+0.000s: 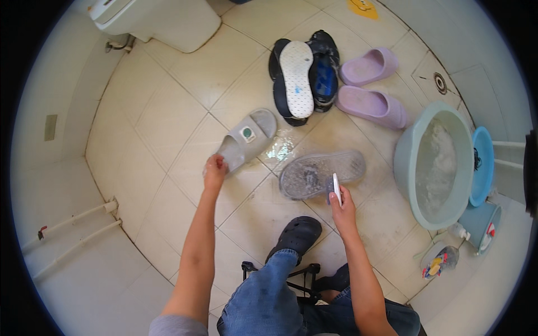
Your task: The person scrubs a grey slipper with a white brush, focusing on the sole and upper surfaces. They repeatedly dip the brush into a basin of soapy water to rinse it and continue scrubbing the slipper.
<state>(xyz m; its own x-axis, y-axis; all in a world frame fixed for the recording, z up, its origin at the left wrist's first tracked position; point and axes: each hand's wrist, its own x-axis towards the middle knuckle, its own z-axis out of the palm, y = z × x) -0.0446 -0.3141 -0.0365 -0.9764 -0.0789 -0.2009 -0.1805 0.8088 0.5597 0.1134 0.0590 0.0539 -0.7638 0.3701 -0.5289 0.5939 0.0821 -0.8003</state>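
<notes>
A grey slide sandal (pixel 258 130) with a round green emblem on its strap lies upright on the tiled floor. My left hand (pixel 216 168) is at its heel end, the fingertips on the rim; whether they grip it is hard to see. In my right hand (pixel 344 208) is a scrubbing brush (pixel 336 189) with a white back, its bristles facing left. The brush is beside the lower edge of a second grey slide (pixel 321 170), which lies sole up and looks wet and dirty. Water glistens on the tiles between the two slides.
Black shoes (pixel 325 71) with a white insole (pixel 296 80) and lilac slides (pixel 372 105) lie beyond. A pale green basin (pixel 403 168) of cloudy water stands right, near a blue basin (pixel 485 168) and a bucket (pixel 473 222). A toilet (pixel 180 25) is upper left. My clog (pixel 298 235) is close below.
</notes>
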